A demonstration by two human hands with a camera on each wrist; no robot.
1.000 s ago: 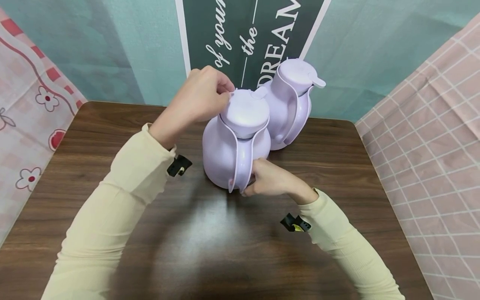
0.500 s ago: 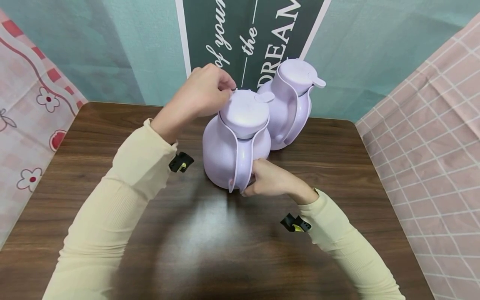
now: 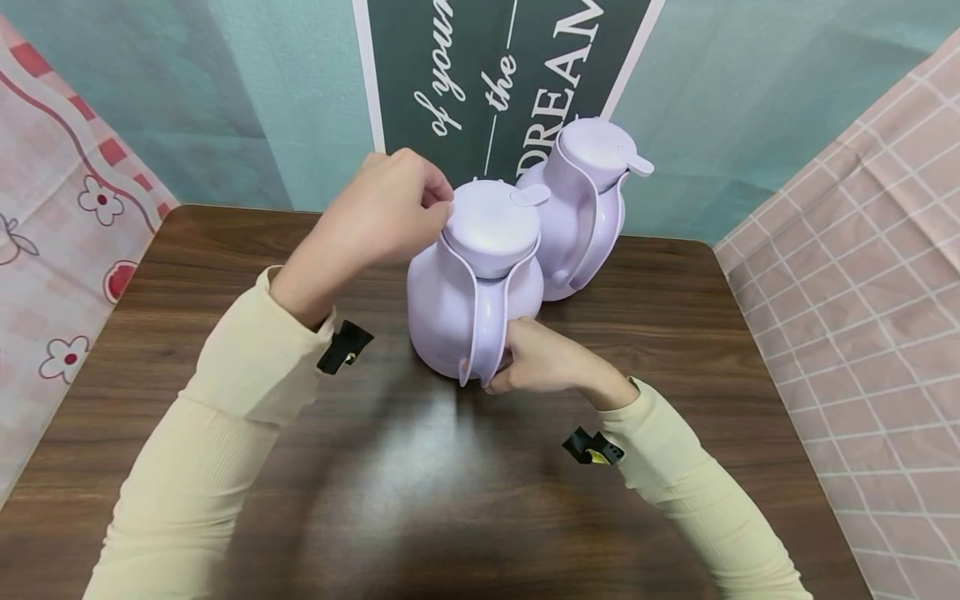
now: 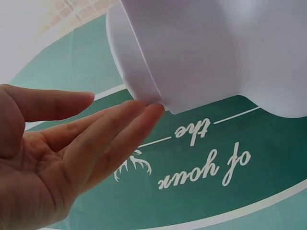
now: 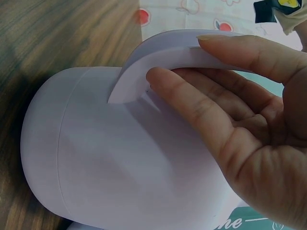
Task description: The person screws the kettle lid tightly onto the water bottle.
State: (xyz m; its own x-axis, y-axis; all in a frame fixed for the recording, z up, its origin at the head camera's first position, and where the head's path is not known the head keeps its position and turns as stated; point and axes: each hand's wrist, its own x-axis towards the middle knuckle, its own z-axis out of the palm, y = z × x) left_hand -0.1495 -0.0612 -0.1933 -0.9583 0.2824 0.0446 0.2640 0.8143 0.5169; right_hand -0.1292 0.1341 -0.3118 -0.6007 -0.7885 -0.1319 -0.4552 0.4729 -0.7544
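Observation:
A pale lilac thermos jug (image 3: 442, 308) stands upright on the table, its handle turned towards me. My right hand (image 3: 547, 357) grips the lower part of the handle (image 5: 139, 67), thumb on the outer side and fingers inside the loop. At the left side of the jug's round lid (image 3: 491, 221) is my left hand (image 3: 390, 204). In the left wrist view, two fingertips touch the lid's rim while the thumb stands apart from it. The lid's tab (image 3: 531, 196) points to the back right.
Behind and to the right stands a second lilac thermos jug (image 3: 558, 221) of the same kind, close to the first. Both are on a dark wooden table (image 3: 450, 500). A teal cloth (image 3: 315, 100) with a lettered dark green panel hangs behind.
The lid's tab has swung slightly clockwise between the first two frames. My left hand has since shifted left, its thumb parting from the lid. The right hand keeps its hold on the handle.

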